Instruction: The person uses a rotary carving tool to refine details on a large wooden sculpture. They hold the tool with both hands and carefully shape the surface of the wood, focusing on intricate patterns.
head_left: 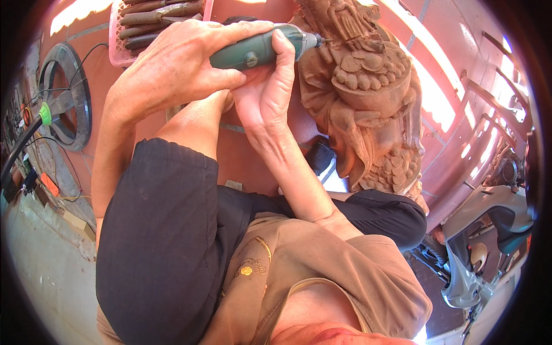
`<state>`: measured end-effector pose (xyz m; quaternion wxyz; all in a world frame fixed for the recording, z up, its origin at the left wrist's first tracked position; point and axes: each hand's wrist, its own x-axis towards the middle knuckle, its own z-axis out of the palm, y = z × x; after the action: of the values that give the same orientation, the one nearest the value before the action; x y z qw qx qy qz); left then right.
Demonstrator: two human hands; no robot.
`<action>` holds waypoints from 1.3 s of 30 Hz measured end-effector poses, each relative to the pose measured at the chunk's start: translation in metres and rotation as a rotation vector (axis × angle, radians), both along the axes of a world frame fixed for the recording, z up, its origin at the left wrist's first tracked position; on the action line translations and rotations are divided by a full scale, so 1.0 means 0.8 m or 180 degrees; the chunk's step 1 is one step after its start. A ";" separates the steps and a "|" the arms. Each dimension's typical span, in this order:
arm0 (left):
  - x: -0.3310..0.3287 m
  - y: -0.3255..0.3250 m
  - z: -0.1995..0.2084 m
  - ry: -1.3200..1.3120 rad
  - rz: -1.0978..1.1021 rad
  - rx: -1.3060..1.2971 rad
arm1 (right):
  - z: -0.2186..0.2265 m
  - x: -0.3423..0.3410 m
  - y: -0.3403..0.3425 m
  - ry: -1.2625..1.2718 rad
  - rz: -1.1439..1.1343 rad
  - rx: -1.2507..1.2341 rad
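A dark green rotary tool lies level in both my hands, its narrow tip pointing right. My left hand is closed over its rear part, with the index finger stretched along the top. From below, my right hand grips it, a digit pressed up against the side near the nose. The tip meets or nearly meets a brown carved wooden figure just below its beard; exact contact cannot be made out. That figure has a long beard and carries a bowl heaped with carved coins and round beads.
A pink basket of long brown-handled tools stands at the upper left. Beside it are a round dark stand base and loose cables. A small dark object sits by the figure. At the right is a motor scooter. Red tiles cover the floor.
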<state>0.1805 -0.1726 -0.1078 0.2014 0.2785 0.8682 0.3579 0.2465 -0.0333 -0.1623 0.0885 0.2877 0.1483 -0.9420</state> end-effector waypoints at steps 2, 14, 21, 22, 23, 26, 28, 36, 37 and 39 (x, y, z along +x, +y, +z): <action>-0.003 -0.001 0.005 -0.0134 -0.0068 -0.0079 | 0.002 0.001 -0.001 0.0022 -0.0018 -0.0018; -0.007 0.000 0.002 -0.0160 -0.0160 0.0069 | 0.003 -0.002 0.002 -0.0110 -0.0068 0.0117; -0.009 0.001 0.001 -0.0173 -0.0152 -0.0023 | 0.003 -0.003 0.004 -0.0051 -0.0025 0.0060; -0.008 0.000 0.001 -0.0237 -0.0142 -0.0070 | 0.003 -0.002 0.001 -0.0060 -0.0050 0.0064; -0.007 0.000 0.001 -0.0259 -0.0147 -0.0053 | 0.002 -0.002 0.000 -0.0070 -0.0075 0.0068; -0.005 -0.003 0.004 -0.0316 -0.0150 -0.0102 | 0.001 0.001 -0.001 -0.0090 -0.0027 0.0045; -0.006 -0.003 0.009 -0.0355 -0.0137 -0.0191 | 0.004 0.001 -0.002 -0.0006 -0.0002 -0.0007; -0.003 -0.006 0.005 -0.0361 -0.0105 -0.0176 | 0.001 0.000 -0.001 -0.0033 0.0023 0.0055; -0.002 -0.006 0.004 -0.0292 -0.0092 -0.0195 | 0.001 -0.001 -0.003 -0.0044 0.0018 0.0061; 0.002 -0.005 -0.001 -0.0120 0.0009 -0.0025 | -0.001 -0.003 -0.003 -0.0018 0.0040 0.0023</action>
<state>0.1817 -0.1768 -0.1084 0.2183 0.2697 0.8660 0.3600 0.2443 -0.0358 -0.1631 0.0937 0.2897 0.1533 -0.9401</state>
